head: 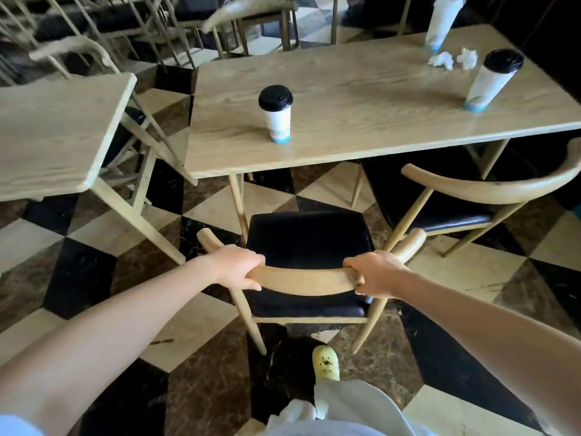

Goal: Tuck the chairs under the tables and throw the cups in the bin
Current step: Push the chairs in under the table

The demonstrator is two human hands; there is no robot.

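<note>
Chair [309, 243] sits lower centre of frame, on the floor in front of the big table [361, 99], its black seat fully out from under the tabletop. Its curved backrest [301, 280] faces us.

Left hand [237, 267] wraps the backrest's left end, fingers curled over the top, thumb underneath. Right hand [374, 273] does the same on the right end. Both grips are closed round the wood.

Second chair [490, 187] is at right of frame, seat partly under the same table's edge.

Cups on the big table:
- near cup [276, 114], centre frame, upright, black lid on
- right cup [490, 81], upper right, upright, black lid on
- far cup [441, 22], top right, blurred; we can't tell whether it has a lid

We can't see the contents of any of the three.

Two crumpled napkins [441, 60] lie between the far cup and the right cup.

Left table [53, 133] is at the left edge of frame. More chairs [78, 48], blurred, fill the upper left.

The floor [471, 269] is checkered black, cream and brown tile. A yellow shoe [326, 361] shows bottom centre, just behind the chair's rear legs.
</note>
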